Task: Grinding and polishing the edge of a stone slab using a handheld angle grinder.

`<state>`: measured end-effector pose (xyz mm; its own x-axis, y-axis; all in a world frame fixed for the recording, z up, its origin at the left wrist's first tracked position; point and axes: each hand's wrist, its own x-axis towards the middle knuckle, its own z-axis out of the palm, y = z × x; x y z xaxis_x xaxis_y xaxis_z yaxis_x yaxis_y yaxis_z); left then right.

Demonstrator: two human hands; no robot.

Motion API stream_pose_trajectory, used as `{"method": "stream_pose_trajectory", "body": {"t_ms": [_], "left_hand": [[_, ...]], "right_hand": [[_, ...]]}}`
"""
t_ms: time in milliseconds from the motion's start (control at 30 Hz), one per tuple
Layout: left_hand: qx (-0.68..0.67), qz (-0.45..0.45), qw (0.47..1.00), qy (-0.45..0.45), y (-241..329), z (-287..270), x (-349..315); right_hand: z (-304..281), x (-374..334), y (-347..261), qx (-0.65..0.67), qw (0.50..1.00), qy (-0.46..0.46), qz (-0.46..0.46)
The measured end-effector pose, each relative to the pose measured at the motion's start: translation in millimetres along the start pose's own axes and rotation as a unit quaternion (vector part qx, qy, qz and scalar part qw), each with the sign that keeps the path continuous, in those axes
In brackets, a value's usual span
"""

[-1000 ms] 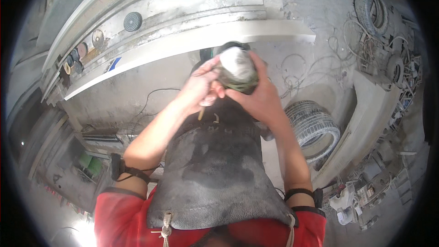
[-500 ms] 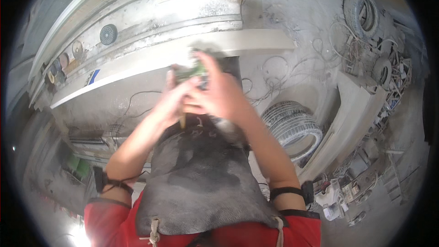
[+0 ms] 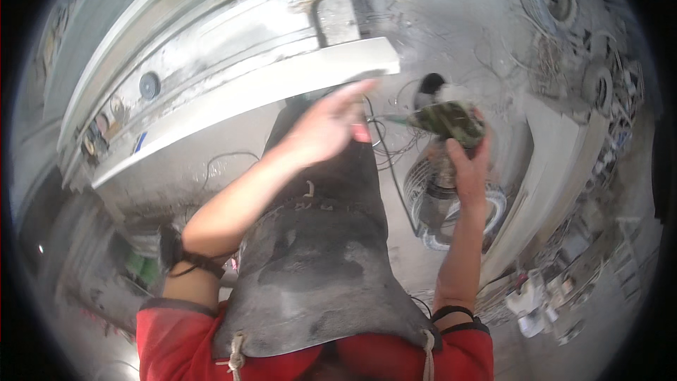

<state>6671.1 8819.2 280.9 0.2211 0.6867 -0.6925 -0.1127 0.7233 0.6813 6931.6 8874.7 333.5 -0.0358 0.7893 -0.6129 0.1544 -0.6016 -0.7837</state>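
My left hand reaches over the dark leather apron, its fingers stretched out toward the right and slightly smeared by motion. Nothing shows in its grasp. A small pinkish-red patch lies just under its fingertips; I cannot make out what it is. Off to the right, my right hand is closed around a camouflage-patterned tool. The tool tapers to a greenish end on the left, near a dark cable. A black rounded piece shows beside it; whether it belongs to the tool is unclear.
A long pale beam runs across in front of me, with a dark disc on the ledge beyond. Tyres lie below my right hand. Pale slabs stand farther right, before scrap and bottles. Cables loop over the dusty floor.
My hands were together in front of the apron around something green. They have parted: the right has swung to the right with the tool, the left stays near the middle. The view has tilted.
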Motion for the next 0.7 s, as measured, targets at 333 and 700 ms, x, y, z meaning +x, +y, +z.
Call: {"method": "stream_pose_trajectory", "body": {"t_ms": [333,700], "left_hand": [[0.293,0.005,0.948,0.127,3.0,-40.1,-24.9],[0.384,0.032,0.897,0.217,14.4,16.2,24.0]], "right_hand": [[43.5,-14.6,104.6,-0.091,0.976,-0.031,-0.195],[-12.2,75.5,122.6,0.155,0.966,-0.188,-0.085]]}}
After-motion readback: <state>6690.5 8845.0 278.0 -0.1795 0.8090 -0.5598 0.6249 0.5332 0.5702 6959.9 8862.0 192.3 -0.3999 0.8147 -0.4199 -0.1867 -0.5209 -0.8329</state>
